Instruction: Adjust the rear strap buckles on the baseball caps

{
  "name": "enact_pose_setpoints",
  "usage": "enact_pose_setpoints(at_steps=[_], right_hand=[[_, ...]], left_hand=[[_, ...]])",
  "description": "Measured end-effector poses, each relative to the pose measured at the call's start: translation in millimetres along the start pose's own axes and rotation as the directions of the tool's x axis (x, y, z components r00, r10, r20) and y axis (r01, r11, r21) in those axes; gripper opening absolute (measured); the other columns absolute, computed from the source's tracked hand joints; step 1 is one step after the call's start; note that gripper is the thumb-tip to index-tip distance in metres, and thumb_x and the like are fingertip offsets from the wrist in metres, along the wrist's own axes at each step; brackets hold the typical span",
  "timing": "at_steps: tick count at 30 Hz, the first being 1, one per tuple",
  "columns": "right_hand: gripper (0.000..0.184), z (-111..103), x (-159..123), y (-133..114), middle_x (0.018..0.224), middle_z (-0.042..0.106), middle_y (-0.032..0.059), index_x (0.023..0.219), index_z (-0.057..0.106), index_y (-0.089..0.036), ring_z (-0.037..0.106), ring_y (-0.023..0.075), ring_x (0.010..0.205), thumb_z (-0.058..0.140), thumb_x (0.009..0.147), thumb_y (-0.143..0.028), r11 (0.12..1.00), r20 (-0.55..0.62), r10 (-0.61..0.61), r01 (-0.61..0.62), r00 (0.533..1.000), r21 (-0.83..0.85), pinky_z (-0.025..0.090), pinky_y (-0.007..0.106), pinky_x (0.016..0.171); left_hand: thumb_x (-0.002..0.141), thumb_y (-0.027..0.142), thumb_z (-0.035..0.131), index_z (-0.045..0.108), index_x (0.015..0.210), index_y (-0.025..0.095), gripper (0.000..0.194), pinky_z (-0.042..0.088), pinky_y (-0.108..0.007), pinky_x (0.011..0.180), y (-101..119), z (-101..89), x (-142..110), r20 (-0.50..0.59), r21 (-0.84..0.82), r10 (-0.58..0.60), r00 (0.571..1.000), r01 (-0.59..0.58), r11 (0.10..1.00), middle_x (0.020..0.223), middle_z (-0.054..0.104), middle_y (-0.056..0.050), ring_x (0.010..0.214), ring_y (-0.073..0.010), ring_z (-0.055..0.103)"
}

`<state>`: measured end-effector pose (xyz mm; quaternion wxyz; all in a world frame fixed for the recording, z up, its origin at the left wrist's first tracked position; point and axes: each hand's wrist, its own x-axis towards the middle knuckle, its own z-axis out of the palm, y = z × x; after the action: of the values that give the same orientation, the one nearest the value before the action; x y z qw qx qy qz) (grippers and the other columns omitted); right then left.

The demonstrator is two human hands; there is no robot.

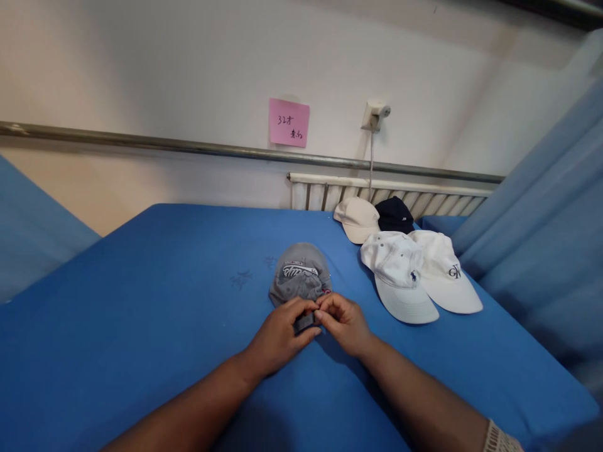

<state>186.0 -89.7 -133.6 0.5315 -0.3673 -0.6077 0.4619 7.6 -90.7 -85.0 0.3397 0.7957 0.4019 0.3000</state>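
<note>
A grey baseball cap (301, 273) with white lettering lies on the blue-covered table (141, 301), its brim pointing away from me and its back strap toward me. The fingers of my left hand (285, 329) are closed on the dark back strap (305, 322) from the left. From the right, my right hand (343, 323) pinches the end of that strap between thumb and fingers. Both sets of fingertips nearly meet at the strap, and they hide its fastening.
To the right lie a beige cap (357, 216), a navy cap (394, 215), a pale cap with a small dark logo (398, 270) and a white cap (443, 263). Behind stand a radiator (325, 191) and a wall rail (211, 148). Blue curtains (541, 207) hang at both sides.
</note>
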Motion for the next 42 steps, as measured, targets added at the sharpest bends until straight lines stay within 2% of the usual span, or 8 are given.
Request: enact_pose_setpoints(at_steps=[7,14,17,21,25,36,39,42], right_hand=[[0.021,2,-1,-6,0.096,0.067,0.0050,0.077,0.055,-0.021,0.066,0.0151,0.079,0.065,0.086,-0.038,1.000,0.002,0.016,-0.016,1.000,-0.019,0.054,0.028,0.071],[0.029,-3,3,-5,0.093,0.067,0.0051,0.075,0.052,-0.020,0.063,0.0132,0.065,0.066,0.085,-0.043,0.996,-0.146,0.062,-0.051,0.987,0.073,0.056,0.029,0.063],[0.033,-7,5,-5,0.091,0.066,0.0043,0.074,0.052,-0.020,0.063,0.0128,0.064,0.068,0.083,-0.048,0.989,-0.147,0.099,-0.081,0.984,0.123,0.055,0.029,0.061],[0.034,-9,5,-7,0.077,0.067,0.0017,0.076,0.056,-0.019,0.061,0.0116,0.057,0.066,0.084,-0.050,0.991,-0.069,0.115,-0.109,0.991,0.075,0.050,0.026,0.058],[0.033,-7,4,-11,0.066,0.064,-0.0004,0.077,0.057,-0.019,0.060,0.0121,0.057,0.064,0.086,-0.050,0.995,-0.094,0.094,-0.089,0.991,0.054,0.049,0.025,0.058],[0.033,-5,3,-25,0.083,0.068,0.0028,0.075,0.057,-0.019,0.061,0.0107,0.056,0.067,0.084,-0.050,0.993,-0.142,0.043,-0.027,0.989,0.115,0.051,0.026,0.056],[0.031,-6,2,-27,0.082,0.068,0.0023,0.075,0.058,-0.019,0.061,0.0104,0.056,0.067,0.085,-0.048,0.993,-0.116,0.032,-0.019,0.993,0.118,0.051,0.026,0.055],[0.029,-5,1,-29,0.081,0.067,0.0017,0.076,0.060,-0.020,0.061,0.0107,0.057,0.067,0.085,-0.046,0.994,-0.100,0.012,-0.001,0.995,0.112,0.051,0.026,0.056]], left_hand=[[0.086,0.029,0.062,0.065,0.098,0.023,0.013,0.044,-0.033,0.083,-1,1.7,0,-0.026,0.152,0.036,0.999,-0.031,0.988,0.093,0.070,-0.004,0.090,-0.0214,0.063],[0.083,0.030,0.065,0.066,0.097,0.022,0.016,0.043,-0.029,0.072,-4,-1.0,-1,-0.094,0.126,-0.073,0.993,0.084,0.988,0.086,0.070,-0.001,0.078,-0.0186,0.062],[0.083,0.032,0.065,0.065,0.097,0.022,0.017,0.043,-0.027,0.070,-6,-1.4,-1,-0.117,0.079,-0.103,0.988,0.112,0.991,0.083,0.069,0.000,0.075,-0.0172,0.061],[0.082,0.032,0.064,0.065,0.100,0.021,0.021,0.044,-0.026,0.068,-7,-1.4,0,-0.106,-0.003,-0.138,0.985,0.138,0.990,0.081,0.067,0.000,0.073,-0.0163,0.060],[0.082,0.031,0.064,0.065,0.106,0.022,0.026,0.045,-0.027,0.072,-5,-2.5,0,-0.088,-0.091,-0.165,0.982,0.157,0.983,0.085,0.067,0.000,0.076,-0.0168,0.059],[0.079,0.032,0.066,0.065,0.091,0.020,0.017,0.044,-0.026,0.071,-1,-3.3,1,-0.043,-0.193,-0.211,0.977,0.199,0.961,0.079,0.063,0.001,0.073,-0.0155,0.055],[0.079,0.032,0.066,0.066,0.097,0.020,0.022,0.045,-0.028,0.075,-2,-5.2,1,-0.029,-0.212,-0.208,0.978,0.198,0.957,0.082,0.063,0.000,0.078,-0.0169,0.056],[0.080,0.033,0.066,0.068,0.105,0.020,0.028,0.044,-0.030,0.079,-2,-6.8,1,0.071,-0.250,-0.182,0.981,0.194,0.949,0.087,0.065,-0.001,0.082,-0.0179,0.056]])
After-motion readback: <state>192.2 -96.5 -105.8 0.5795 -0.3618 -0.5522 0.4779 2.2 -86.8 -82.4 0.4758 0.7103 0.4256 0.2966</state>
